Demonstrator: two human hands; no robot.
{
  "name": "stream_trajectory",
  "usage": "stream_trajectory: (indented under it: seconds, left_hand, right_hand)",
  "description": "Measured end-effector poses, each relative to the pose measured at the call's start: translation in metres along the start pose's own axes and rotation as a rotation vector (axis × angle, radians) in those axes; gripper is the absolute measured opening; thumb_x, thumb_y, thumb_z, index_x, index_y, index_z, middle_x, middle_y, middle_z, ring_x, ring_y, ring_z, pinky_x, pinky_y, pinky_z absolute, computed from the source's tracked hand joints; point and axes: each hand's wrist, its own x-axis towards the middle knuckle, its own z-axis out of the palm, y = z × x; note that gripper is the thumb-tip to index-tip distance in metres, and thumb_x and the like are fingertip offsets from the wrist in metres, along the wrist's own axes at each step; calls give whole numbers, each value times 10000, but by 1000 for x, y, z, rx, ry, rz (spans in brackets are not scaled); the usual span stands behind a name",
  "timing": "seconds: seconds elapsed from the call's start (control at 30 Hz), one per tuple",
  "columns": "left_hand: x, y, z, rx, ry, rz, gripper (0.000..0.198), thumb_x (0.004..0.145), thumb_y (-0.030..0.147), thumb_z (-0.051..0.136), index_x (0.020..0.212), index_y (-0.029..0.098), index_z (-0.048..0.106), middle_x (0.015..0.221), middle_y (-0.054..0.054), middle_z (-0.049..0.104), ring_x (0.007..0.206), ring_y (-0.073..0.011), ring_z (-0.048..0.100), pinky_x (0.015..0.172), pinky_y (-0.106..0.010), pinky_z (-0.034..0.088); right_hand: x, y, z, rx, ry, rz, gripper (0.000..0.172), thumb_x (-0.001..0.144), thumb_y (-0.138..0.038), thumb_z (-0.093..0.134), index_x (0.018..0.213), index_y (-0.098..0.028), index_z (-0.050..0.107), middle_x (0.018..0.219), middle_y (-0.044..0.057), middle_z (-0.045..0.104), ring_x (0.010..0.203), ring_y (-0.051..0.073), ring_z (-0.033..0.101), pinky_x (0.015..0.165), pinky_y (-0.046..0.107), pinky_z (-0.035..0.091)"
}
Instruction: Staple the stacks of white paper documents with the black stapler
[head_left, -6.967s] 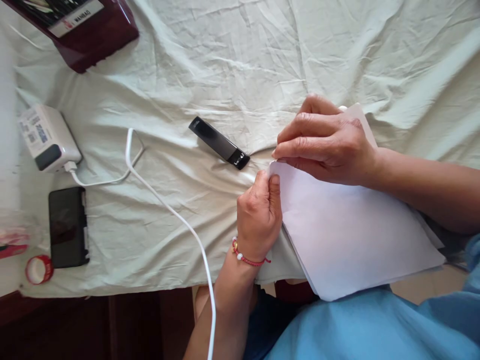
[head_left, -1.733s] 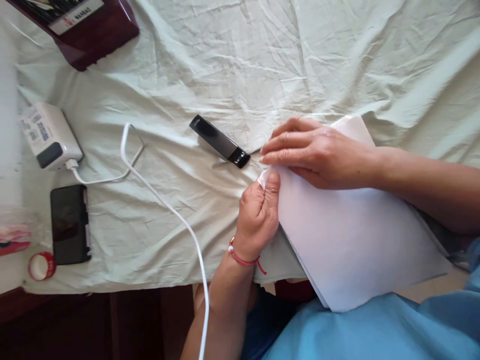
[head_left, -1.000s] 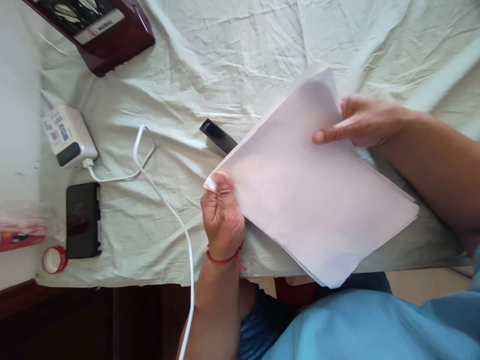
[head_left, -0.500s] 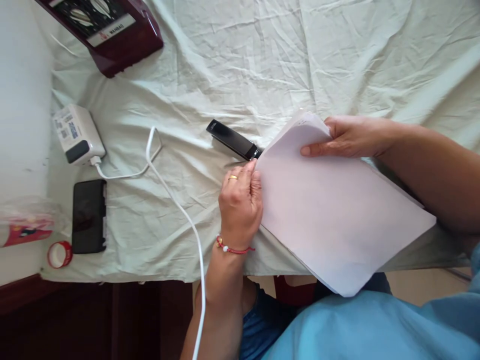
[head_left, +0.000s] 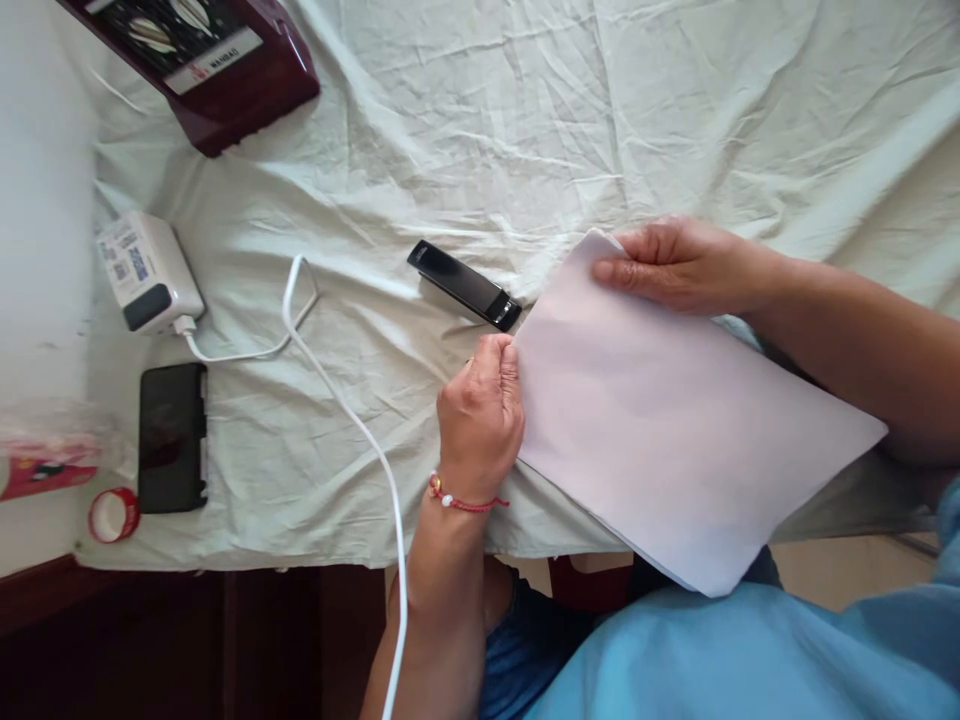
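A stack of white paper sheets (head_left: 675, 420) is held slantwise over the near edge of the cloth-covered table. My left hand (head_left: 481, 415), a red bracelet on its wrist, is closed on the stack's left corner, its fingertips partly hidden. At the upper corner my right hand (head_left: 679, 268) pinches the sheets, thumb on top and fingers underneath. Just beyond my left hand lies a black stapler (head_left: 465, 285), close to the paper's edge.
A white cable (head_left: 349, 405) runs from a white power bank (head_left: 150, 272) across the table's left part and over my left forearm. Left also are a black phone (head_left: 172, 438), a red tape roll (head_left: 114, 515), a pink-and-clear packet (head_left: 49, 465) and a dark red appliance (head_left: 240, 80).
My right hand has shifted up and slightly left along the paper's upper corner, which now looks flatter and more even. My left fingers have drawn back from the stapler, showing its end.
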Motion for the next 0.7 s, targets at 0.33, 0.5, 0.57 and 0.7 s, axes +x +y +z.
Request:
stream_trajectory:
  seconds: [0.33, 0.5, 0.57, 0.7]
  left_hand:
    - [8, 2, -13, -116, -183, -53, 254, 1138, 373, 545, 951, 221, 627, 719, 31, 616, 632, -146, 570, 641, -287, 394]
    - [14, 7, -26, -307, -282, -153, 278, 1106, 372, 533, 871, 228, 574, 720, 38, 542, 656, -126, 501, 652, -269, 384]
    - [15, 5, -31, -391, -368, -215, 250, 1100, 444, 546, 1027, 225, 642, 770, 20, 623, 699, -147, 560, 685, -275, 434]
    - [18, -7, -44, -548, -586, -399, 429, 1057, 580, 586, 1278, 216, 643, 824, -10, 712, 688, -182, 602, 610, -282, 460]
  right_hand:
    - [1, -3, 2, -297, 55, -119, 636, 1124, -669, 534, 732, -172, 465, 621, -47, 432, 576, 23, 377, 516, 204, 301]
    - [1, -3, 3, -358, 59, -104, 601, 1145, -620, 523, 750, -171, 463, 642, -45, 445, 589, 24, 387, 537, 216, 300]
    - [0, -4, 5, -358, 40, -136, 614, 1143, -655, 500, 767, -170, 471, 669, -40, 466, 609, 25, 401, 553, 218, 309]
    - [-2, -4, 4, -416, 72, -215, 622, 1145, -687, 459, 778, -185, 445, 690, -32, 455, 643, 47, 411, 611, 242, 336]
